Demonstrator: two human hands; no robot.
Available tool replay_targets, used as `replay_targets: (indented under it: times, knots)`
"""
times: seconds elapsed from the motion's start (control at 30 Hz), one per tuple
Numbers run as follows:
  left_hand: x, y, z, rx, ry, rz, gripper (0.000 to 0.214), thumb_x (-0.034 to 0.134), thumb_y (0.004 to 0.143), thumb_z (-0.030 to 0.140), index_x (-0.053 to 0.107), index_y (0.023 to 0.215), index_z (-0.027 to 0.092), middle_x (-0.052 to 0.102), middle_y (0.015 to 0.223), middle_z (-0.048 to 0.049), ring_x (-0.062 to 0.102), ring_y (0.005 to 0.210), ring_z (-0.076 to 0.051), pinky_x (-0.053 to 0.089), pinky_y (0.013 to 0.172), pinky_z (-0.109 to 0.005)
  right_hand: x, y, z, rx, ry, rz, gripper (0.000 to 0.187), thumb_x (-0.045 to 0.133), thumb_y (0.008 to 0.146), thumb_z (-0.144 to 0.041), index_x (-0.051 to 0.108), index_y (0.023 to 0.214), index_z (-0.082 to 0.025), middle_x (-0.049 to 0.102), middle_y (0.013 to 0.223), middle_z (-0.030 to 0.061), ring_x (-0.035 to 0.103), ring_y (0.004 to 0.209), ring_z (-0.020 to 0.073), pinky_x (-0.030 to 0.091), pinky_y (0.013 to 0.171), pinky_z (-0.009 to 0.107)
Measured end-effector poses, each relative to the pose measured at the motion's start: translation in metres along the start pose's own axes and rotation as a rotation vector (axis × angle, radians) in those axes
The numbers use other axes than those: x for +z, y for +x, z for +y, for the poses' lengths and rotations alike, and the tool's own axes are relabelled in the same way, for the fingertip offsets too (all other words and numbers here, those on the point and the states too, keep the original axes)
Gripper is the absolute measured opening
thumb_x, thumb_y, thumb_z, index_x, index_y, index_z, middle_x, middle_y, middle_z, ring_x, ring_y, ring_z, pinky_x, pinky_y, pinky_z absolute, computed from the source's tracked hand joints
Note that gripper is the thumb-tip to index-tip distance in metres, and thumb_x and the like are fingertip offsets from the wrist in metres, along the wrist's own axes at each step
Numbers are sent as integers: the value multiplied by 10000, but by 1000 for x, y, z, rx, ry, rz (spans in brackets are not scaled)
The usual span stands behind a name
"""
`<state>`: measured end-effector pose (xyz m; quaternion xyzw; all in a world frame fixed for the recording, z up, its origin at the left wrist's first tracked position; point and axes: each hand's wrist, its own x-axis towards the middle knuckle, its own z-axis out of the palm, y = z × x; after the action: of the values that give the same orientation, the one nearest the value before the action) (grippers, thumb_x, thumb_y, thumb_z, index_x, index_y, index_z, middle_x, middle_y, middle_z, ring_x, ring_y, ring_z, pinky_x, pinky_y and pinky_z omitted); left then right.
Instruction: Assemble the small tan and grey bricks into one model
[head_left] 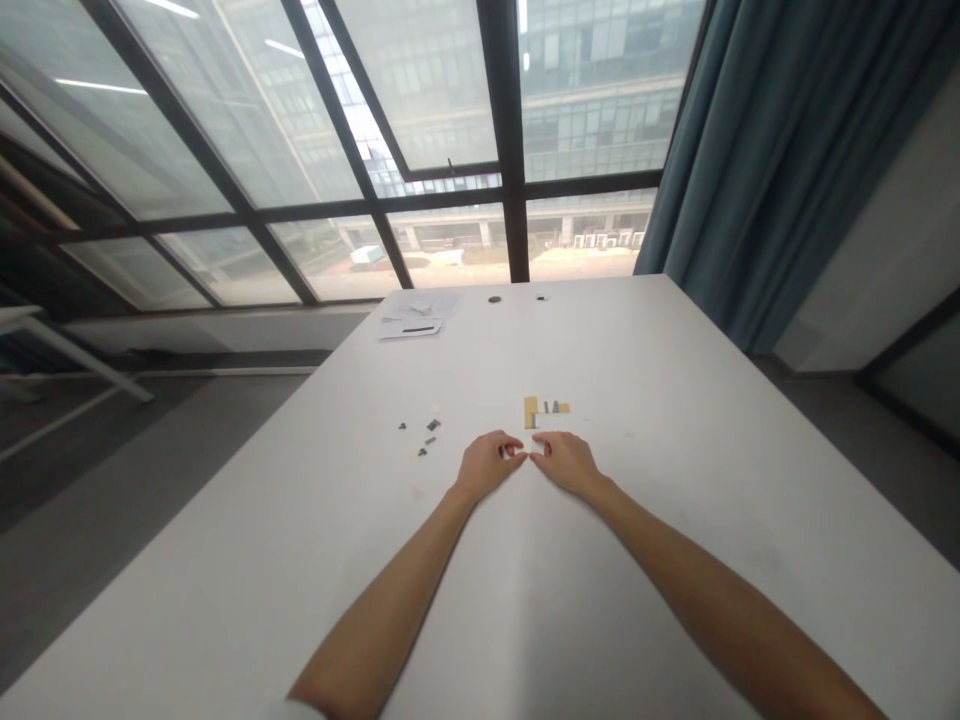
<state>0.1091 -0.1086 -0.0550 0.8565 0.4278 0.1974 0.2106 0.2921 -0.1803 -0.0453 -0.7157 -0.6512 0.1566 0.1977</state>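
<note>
Both my hands rest on the white table (pixel 675 520), fingertips meeting in the middle. My left hand (pixel 489 463) is curled in a pinch around a tiny dark piece that I cannot make out. My right hand (pixel 568 460) is also curled, its fingertips pressed toward the left hand's. Just beyond the hands lies a small build of yellow and grey pieces (pixel 544 409). To the left, several small dark and pale loose pieces (pixel 424 437) lie scattered on the tabletop.
Sheets of paper (pixel 416 317) lie at the far left of the table, with two small round dark things (pixel 495 299) near the far edge. Large windows stand behind the table, a blue curtain (pixel 780 150) at right. Another table's edge shows at far left.
</note>
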Motion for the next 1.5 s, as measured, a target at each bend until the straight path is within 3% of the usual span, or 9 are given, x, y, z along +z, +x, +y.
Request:
replay_targets:
  times: [0.4, 1.07, 1.5]
  knots:
    - [-4, -2, 7, -16, 17, -17, 298, 696, 853, 419, 781, 1082, 248, 724, 923, -16, 638, 789, -150, 460, 711, -243, 10, -3, -4, 101, -68, 44, 352, 604, 931, -439, 718, 1210, -256, 771, 1045, 65, 700, 973, 216, 469, 826, 283]
    - [-2, -1, 3, -6, 43, -34, 313, 585, 938, 442, 795, 1103, 280, 718, 900, -22, 640, 782, -149, 422, 670, -243, 13, -3, -7, 88, -98, 61, 321, 509, 983, -427, 732, 1173, -294, 775, 1021, 52, 701, 944, 206, 452, 809, 278]
    - [0, 1, 4, -39, 46, -15, 301, 608, 925, 437, 798, 1096, 279, 725, 901, -23, 650, 789, -150, 433, 673, -242, 12, -4, -9, 94, -101, 69, 319, 514, 983, -420, 727, 1173, -280, 774, 1013, 51, 704, 947, 204, 459, 807, 277]
